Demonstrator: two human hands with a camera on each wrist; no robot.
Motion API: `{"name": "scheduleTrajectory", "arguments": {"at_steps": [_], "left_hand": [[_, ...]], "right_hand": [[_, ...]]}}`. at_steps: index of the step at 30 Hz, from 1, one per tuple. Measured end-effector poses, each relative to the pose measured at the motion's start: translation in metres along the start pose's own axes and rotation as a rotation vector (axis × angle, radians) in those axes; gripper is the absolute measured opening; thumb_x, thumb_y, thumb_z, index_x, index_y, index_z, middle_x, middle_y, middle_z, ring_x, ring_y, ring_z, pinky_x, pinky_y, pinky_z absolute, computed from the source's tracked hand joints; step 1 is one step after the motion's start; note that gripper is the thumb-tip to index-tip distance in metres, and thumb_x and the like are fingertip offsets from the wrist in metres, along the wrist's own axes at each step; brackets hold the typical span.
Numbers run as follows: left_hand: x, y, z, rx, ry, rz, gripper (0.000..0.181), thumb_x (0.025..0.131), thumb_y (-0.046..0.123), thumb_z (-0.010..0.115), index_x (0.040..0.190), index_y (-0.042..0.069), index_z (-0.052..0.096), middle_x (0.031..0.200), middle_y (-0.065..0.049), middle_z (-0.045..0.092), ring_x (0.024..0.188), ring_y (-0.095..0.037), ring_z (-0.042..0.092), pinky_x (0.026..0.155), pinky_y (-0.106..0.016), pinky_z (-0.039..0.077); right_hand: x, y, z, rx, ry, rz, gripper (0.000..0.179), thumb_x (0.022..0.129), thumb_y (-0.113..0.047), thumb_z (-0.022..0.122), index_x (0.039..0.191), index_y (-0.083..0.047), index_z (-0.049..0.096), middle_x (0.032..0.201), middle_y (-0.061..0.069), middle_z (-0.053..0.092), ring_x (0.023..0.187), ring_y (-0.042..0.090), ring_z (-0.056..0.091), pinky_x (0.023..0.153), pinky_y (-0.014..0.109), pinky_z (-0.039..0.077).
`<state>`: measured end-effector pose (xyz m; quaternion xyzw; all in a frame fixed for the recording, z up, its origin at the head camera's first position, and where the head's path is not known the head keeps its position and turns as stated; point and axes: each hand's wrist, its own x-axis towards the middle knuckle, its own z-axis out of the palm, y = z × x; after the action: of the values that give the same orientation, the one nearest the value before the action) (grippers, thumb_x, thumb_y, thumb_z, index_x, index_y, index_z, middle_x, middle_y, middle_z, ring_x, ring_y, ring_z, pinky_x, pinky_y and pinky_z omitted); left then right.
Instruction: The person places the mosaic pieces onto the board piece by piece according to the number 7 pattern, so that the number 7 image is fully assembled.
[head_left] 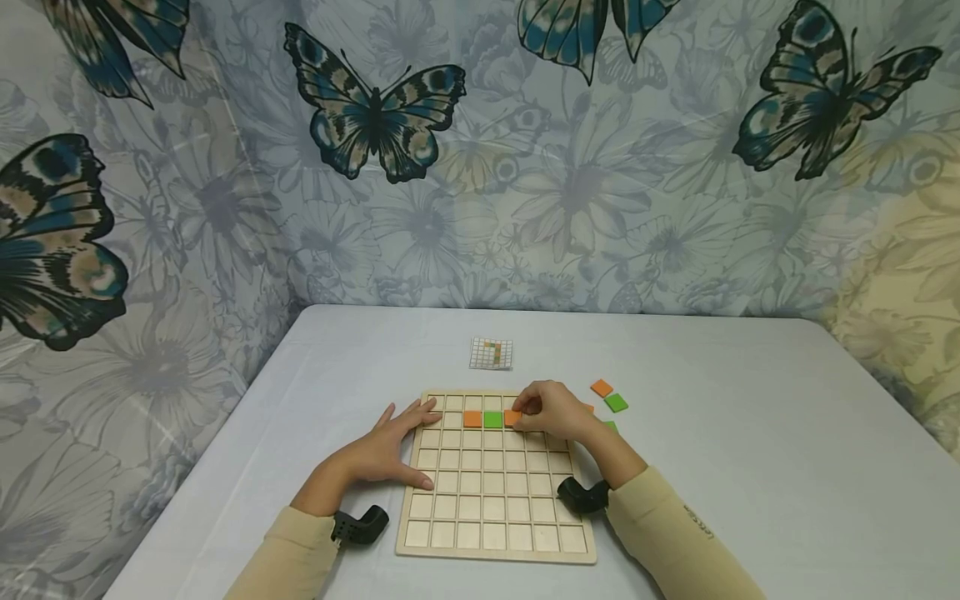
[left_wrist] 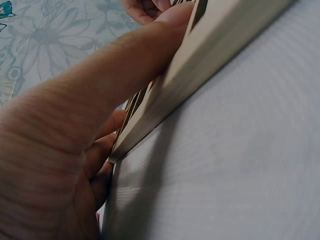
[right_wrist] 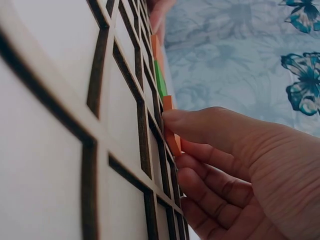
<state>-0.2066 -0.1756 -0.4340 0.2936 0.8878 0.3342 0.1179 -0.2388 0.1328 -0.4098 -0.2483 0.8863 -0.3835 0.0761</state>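
Note:
A wooden grid board (head_left: pixel 482 483) with square cells lies flat on the table. In its second row from the top, an orange tile (head_left: pixel 472 419) and a green tile (head_left: pixel 492 419) sit side by side. My right hand (head_left: pixel 555 412) pinches another orange tile (right_wrist: pixel 171 132) between thumb and fingers, just right of the green one; in the right wrist view this tile is tilted at the grid. With fingers spread, my left hand (head_left: pixel 378 454) rests on the board's left edge, its thumb (left_wrist: pixel 150 55) over the frame.
Beyond the board lies a small card (head_left: pixel 491 353) printed with a coloured grid pattern. Loose tiles, among them an orange one (head_left: pixel 602 387) and a green one (head_left: pixel 617 403), lie right of the board, some partly hidden by my right hand. A butterfly-patterned curtain (head_left: pixel 480 217) hangs behind the table.

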Motion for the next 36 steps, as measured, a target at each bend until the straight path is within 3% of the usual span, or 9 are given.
{"name": "scheduleTrajectory", "arguments": {"at_steps": [22,30,36], "left_hand": [[-0.001,0.003,-0.001,0.006,-0.005,-0.022,0.096,0.063,0.048,0.082,0.142,0.016,0.038,0.156,-0.004,0.019,0.146,-0.026,0.007,0.116,-0.052,-0.01],[-0.001,0.003,-0.001,0.005,-0.001,-0.008,0.095,0.063,0.047,0.082,0.142,0.016,0.038,0.156,-0.004,0.019,0.146,-0.027,0.007,0.116,-0.052,-0.01],[-0.001,0.003,-0.001,0.011,-0.005,-0.004,0.095,0.064,0.047,0.082,0.142,0.016,0.038,0.156,-0.004,0.019,0.146,-0.027,0.007,0.116,-0.053,-0.009]], "right_hand": [[0.002,0.001,-0.006,-0.026,-0.021,0.02,0.023,0.079,-0.012,0.073,0.097,0.001,0.068,0.097,0.011,0.067,0.085,0.019,0.063,0.073,0.028,0.055],[-0.005,0.002,-0.017,-0.015,0.001,0.081,0.022,0.078,-0.017,0.075,0.095,-0.004,0.07,0.094,0.006,0.068,0.084,0.015,0.061,0.073,0.028,0.053],[-0.017,0.008,-0.03,-0.026,0.023,0.082,0.025,0.076,-0.018,0.076,0.095,-0.003,0.07,0.094,0.007,0.068,0.084,0.015,0.06,0.073,0.027,0.052]]}}
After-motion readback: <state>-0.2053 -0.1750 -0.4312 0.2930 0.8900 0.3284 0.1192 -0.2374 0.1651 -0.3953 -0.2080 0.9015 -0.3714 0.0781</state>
